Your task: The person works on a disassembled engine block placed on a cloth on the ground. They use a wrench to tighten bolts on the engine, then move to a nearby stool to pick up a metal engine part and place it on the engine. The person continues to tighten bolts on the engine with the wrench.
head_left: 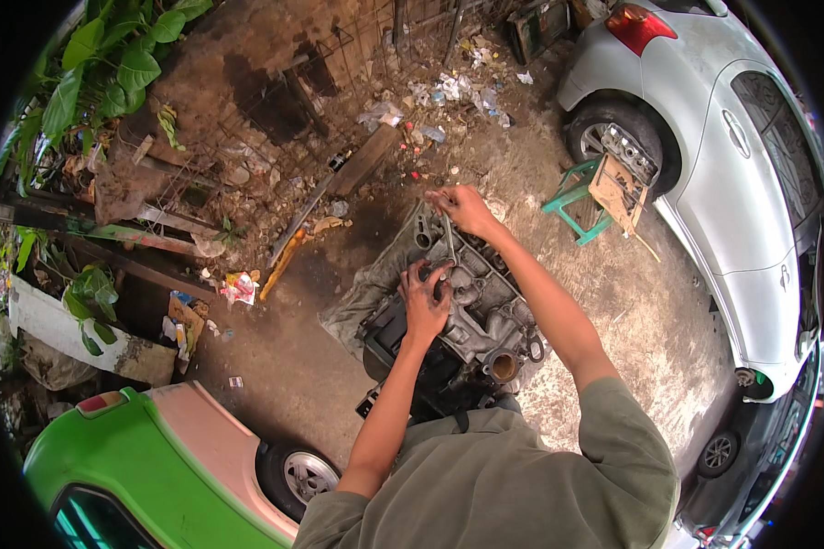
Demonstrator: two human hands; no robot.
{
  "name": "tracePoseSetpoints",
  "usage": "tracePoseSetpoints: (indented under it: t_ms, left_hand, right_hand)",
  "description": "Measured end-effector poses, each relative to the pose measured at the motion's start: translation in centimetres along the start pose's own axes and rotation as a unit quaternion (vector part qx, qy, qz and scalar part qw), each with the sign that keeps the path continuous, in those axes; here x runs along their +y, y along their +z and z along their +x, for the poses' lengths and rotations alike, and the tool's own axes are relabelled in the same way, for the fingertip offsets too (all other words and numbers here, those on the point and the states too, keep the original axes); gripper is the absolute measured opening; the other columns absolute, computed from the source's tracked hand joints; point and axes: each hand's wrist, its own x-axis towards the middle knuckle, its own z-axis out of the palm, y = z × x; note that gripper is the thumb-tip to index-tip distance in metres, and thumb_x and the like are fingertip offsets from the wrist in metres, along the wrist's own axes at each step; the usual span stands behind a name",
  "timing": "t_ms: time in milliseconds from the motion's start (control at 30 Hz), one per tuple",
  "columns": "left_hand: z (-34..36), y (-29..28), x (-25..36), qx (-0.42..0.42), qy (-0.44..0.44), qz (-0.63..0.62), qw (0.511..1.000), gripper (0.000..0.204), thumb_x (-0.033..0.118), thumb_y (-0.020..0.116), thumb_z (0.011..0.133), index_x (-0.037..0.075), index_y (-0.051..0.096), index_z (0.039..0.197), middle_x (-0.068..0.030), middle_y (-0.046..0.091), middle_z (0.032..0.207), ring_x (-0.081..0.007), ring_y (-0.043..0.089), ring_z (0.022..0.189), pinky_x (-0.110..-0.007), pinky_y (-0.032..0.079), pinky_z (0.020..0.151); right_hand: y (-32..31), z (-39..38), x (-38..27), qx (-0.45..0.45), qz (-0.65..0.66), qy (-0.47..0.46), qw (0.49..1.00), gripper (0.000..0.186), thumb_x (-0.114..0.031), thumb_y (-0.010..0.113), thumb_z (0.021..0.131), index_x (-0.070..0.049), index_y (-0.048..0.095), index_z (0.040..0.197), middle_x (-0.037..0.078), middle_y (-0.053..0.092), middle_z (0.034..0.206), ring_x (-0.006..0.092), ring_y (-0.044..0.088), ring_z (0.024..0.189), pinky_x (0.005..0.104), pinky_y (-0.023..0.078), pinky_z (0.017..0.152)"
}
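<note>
A dirty metal engine with a round port and dark parts lies on a crumpled grey sheet on the ground in front of me. My right hand grips the upper end of a long metal tool, seemingly a wrench, over the engine's upper part. My left hand is lower down on the engine, fingers curled around the area by the tool's lower end; what exactly they hold is hidden. Both hands' fingers look greasy.
A green stool with a board and metal part stands by a silver car at right. A green car is at lower left. Litter, planks, rubble and plants edge the upper left.
</note>
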Motion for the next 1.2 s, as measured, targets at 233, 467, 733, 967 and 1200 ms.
tracePoseSetpoints:
  t_ms: [233, 467, 733, 967, 1200]
  left_hand:
    - [0.1, 0.0, 0.3, -0.013, -0.016, 0.011, 1.000, 0.033, 0.018, 0.058, 0.086, 0.020, 0.065, 0.119, -0.0164, 0.045, 0.123, -0.0362, 0.040, 0.117, -0.051, 0.030, 0.102]
    - [0.1, 0.1, 0.2, -0.004, -0.018, 0.010, 1.000, 0.036, 0.015, 0.060, 0.084, 0.021, 0.064, 0.119, -0.0144, 0.044, 0.121, -0.0359, 0.041, 0.115, -0.053, 0.031, 0.099]
    - [0.1, 0.2, 0.0, -0.010, -0.024, 0.005, 1.000, 0.038, 0.016, 0.059, 0.083, 0.022, 0.064, 0.120, -0.0155, 0.044, 0.123, -0.0363, 0.040, 0.117, -0.054, 0.030, 0.100]
    - [0.1, 0.2, -0.1, -0.019, -0.024, 0.003, 1.000, 0.038, 0.017, 0.059, 0.083, 0.023, 0.063, 0.121, -0.0161, 0.043, 0.125, -0.0366, 0.039, 0.120, -0.055, 0.027, 0.102]
    - [0.2, 0.1, -0.1, -0.021, -0.021, 0.020, 0.999, 0.039, 0.018, 0.057, 0.084, 0.024, 0.062, 0.122, -0.0166, 0.043, 0.126, -0.0371, 0.038, 0.121, -0.055, 0.027, 0.103]
  right_hand:
    - [1.0, 2.0, 0.8, -0.047, -0.035, -0.027, 0.998, 0.044, -0.037, 0.057, 0.095, 0.000, 0.064, 0.072, 0.014, 0.060, 0.062, 0.0292, 0.058, 0.059, 0.0413, 0.046, 0.066]
    - [1.1, 2.6, 1.1, -0.062, -0.029, -0.031, 0.997, 0.043, -0.035, 0.057, 0.095, 0.001, 0.064, 0.073, 0.013, 0.063, 0.065, 0.0278, 0.061, 0.061, 0.0405, 0.049, 0.071]
    - [0.5, 2.3, 0.9, -0.062, -0.006, 0.008, 0.998, 0.044, -0.040, 0.056, 0.095, -0.001, 0.065, 0.078, 0.012, 0.061, 0.063, 0.0245, 0.059, 0.063, 0.0367, 0.049, 0.076]
    - [1.3, 1.0, 1.8, -0.017, 0.141, 0.002, 0.990, 0.034, -0.031, 0.056, 0.097, -0.001, 0.063, 0.085, 0.007, 0.058, 0.069, 0.0162, 0.052, 0.065, 0.0334, 0.046, 0.069]
    - [-1.0, -6.3, 3.9, 0.179, 0.100, 0.058, 0.977, 0.022, -0.022, 0.059, 0.094, 0.000, 0.065, 0.093, 0.008, 0.055, 0.067, 0.0145, 0.046, 0.061, 0.0326, 0.042, 0.057]
